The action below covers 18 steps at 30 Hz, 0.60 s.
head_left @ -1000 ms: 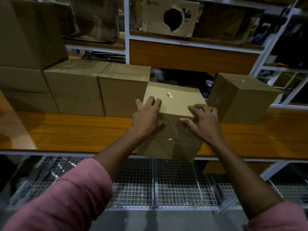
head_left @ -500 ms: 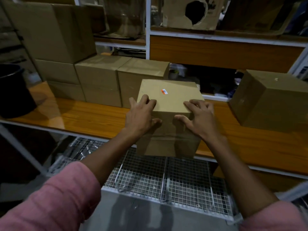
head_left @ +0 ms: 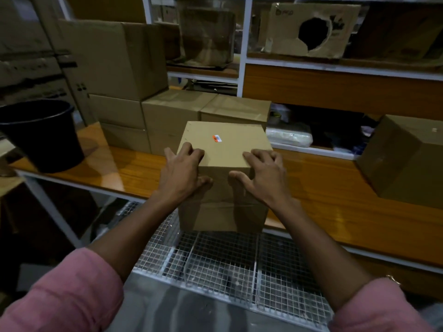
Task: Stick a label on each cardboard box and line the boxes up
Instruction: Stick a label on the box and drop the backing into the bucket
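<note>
A cardboard box point(head_left: 225, 149) with a small orange label point(head_left: 217, 138) on its top sits at the front edge of the wooden shelf point(head_left: 335, 200), its lower part overhanging the edge. My left hand point(head_left: 183, 173) grips its near left corner, fingers over the top and thumb on the front face. My right hand point(head_left: 261, 176) grips the near right corner the same way. Two more boxes point(head_left: 172, 116) point(head_left: 235, 109) stand side by side right behind it. Another box point(head_left: 402, 159) stands apart at the right.
Stacked larger boxes point(head_left: 115, 58) fill the back left. A black bucket point(head_left: 40, 133) stands on the shelf's left end. White wire mesh baskets point(head_left: 215, 259) lie below the shelf edge. A torn box point(head_left: 309, 29) sits on the upper shelf.
Both hands kept their hold while the labelled box shifted left, from beside the row's right end to in front of it. The view swung left, bringing the bucket in.
</note>
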Tool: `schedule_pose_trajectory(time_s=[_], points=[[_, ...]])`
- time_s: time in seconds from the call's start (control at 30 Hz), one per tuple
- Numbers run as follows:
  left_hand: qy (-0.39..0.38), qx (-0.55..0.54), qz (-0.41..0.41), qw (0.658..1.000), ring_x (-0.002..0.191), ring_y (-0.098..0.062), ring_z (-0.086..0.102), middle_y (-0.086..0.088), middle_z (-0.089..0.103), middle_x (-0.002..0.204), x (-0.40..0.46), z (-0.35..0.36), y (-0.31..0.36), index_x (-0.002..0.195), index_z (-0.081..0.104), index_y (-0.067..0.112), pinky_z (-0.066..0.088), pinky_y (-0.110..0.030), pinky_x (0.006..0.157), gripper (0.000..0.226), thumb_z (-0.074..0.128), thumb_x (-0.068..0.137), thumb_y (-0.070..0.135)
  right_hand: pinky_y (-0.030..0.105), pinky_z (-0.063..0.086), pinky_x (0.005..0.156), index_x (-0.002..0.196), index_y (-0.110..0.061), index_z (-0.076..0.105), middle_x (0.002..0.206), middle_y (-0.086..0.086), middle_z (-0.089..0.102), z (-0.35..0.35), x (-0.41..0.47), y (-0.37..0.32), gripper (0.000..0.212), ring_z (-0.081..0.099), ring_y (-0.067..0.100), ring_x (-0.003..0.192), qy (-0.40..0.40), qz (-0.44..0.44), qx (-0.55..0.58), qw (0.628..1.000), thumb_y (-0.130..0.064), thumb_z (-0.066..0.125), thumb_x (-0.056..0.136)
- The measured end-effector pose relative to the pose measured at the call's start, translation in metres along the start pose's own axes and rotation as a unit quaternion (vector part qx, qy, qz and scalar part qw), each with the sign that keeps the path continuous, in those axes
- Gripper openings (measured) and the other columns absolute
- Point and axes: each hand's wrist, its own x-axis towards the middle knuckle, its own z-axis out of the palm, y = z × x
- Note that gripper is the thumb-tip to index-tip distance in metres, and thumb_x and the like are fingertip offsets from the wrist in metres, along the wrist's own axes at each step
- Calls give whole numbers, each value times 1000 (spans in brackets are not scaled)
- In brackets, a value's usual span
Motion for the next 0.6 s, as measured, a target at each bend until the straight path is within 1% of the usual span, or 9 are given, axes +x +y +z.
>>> schedule_pose_trajectory(time_s=[0.13, 0.3, 0.33, 0.4, 0.47, 0.53, 0.6], points=[[2, 14, 10, 1000, 115, -35, 37, -1, 45, 131, 6, -9, -54, 136, 50, 26, 41, -37, 76, 77, 77, 74, 62, 49, 45, 102, 146, -32, 47, 151, 2, 46, 25, 20, -46, 73, 31, 34, 139, -3, -1, -13, 1000, -77, 45, 88], [6, 14, 11, 1000, 118, -35, 36, -2, 43, 133, 16, -18, -123, 138, 48, 26, 47, -37, 74, 76, 74, 77, 63, 52, 46, 102, 146, -33, 47, 151, 0, 45, 53, 47, -104, 84, 30, 33, 139, -11, 1, -11, 1000, -84, 30, 82], [8, 16, 15, 1000, 117, -34, 36, -2, 42, 133, 18, -18, -133, 138, 47, 26, 47, -36, 73, 75, 73, 78, 63, 52, 45, 102, 146, -33, 47, 152, 0, 45, 57, 51, -112, 84, 29, 33, 139, -11, 2, -8, 1000, -84, 30, 82], [12, 20, 25, 999, 116, -33, 37, -2, 42, 134, 22, -18, -149, 137, 46, 27, 49, -36, 74, 75, 71, 78, 65, 53, 44, 103, 147, -33, 46, 153, 0, 43, 64, 57, -124, 82, 28, 33, 140, -13, 7, -5, 1000, -82, 34, 83], [13, 26, 33, 999, 115, -33, 38, -2, 43, 133, 25, -16, -159, 137, 46, 27, 53, -39, 77, 74, 69, 79, 67, 54, 43, 104, 148, -34, 46, 154, -1, 42, 68, 63, -129, 80, 26, 32, 141, -14, 11, -4, 1000, -81, 36, 85], [20, 25, 36, 999, 115, -33, 38, -2, 43, 133, 28, -16, -164, 136, 46, 26, 53, -39, 77, 73, 69, 79, 67, 56, 42, 104, 147, -35, 46, 154, -2, 43, 70, 68, -131, 80, 28, 31, 141, -13, 15, -5, 1000, -84, 35, 84], [27, 26, 38, 999, 115, -33, 38, -3, 43, 133, 30, -15, -167, 137, 46, 26, 50, -38, 79, 72, 67, 81, 66, 58, 36, 107, 148, -38, 45, 155, -4, 42, 70, 72, -132, 83, 29, 30, 143, -18, 19, -12, 1000, -87, 30, 82]])
